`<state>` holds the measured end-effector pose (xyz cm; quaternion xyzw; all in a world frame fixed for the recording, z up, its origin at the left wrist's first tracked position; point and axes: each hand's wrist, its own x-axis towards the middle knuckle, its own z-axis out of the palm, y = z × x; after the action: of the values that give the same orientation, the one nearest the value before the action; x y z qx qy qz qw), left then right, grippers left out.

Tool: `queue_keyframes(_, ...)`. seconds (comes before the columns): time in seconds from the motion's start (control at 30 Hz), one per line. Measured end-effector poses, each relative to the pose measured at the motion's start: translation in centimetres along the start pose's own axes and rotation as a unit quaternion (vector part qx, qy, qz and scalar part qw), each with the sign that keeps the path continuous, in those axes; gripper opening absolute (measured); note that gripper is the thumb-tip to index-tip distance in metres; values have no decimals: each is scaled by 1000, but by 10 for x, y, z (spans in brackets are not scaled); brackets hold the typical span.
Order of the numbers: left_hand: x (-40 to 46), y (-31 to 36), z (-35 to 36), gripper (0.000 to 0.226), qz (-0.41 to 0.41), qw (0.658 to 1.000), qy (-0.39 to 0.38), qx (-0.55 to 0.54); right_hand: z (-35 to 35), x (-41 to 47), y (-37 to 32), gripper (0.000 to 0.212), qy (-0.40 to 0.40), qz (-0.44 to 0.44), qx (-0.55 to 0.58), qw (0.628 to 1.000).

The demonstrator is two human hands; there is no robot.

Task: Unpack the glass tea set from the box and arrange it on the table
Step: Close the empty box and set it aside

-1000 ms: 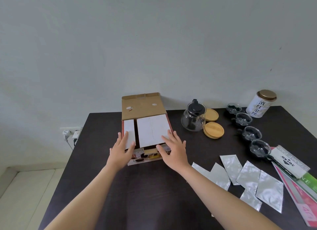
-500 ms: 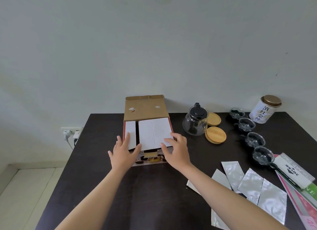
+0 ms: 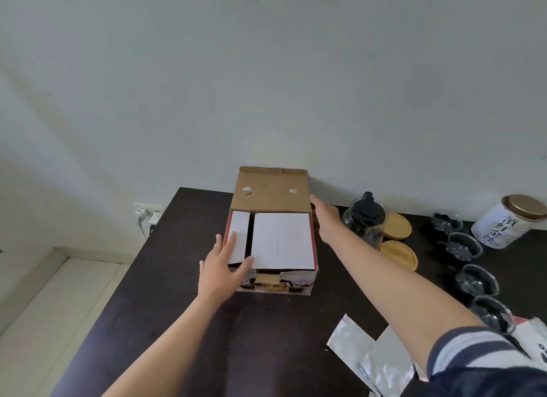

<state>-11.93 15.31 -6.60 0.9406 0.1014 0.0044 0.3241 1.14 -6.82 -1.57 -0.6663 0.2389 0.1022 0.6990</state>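
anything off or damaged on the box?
Yes: the box has a ragged tear along the top edge of its near printed wall, exposing bare cardboard. The white insert panels on top leave a dark gap. The left hand rests on its near-left corner; the right hand reaches beside its right wall.

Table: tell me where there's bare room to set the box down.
The table is bare left of the box, out to the left edge, and in front of it, between the two forearms, up to the foil packets. The right side is crowded: teapot, bamboo lids, glass cups, tin.
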Motion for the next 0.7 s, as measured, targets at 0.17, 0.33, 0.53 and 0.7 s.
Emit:
queue_keyframes(0.17,1,-1,2,76,3,1000,0,-4,-7,6,-4,51,-74,13,40,996)
queue_keyframes(0.33,0,1,0,76,5,1000,-2,-8,-14,0,2,31,-130,-4,76,989)
queue_keyframes(0.53,-2,4,-2,73,1,999,-1,-32,-23,-7,14,52,-113,-43,59,991)
queue_keyframes(0.7,-6,1,-10,50,15,989,-10,-147,-27,-27,21,59,-152,-86,-81,981)
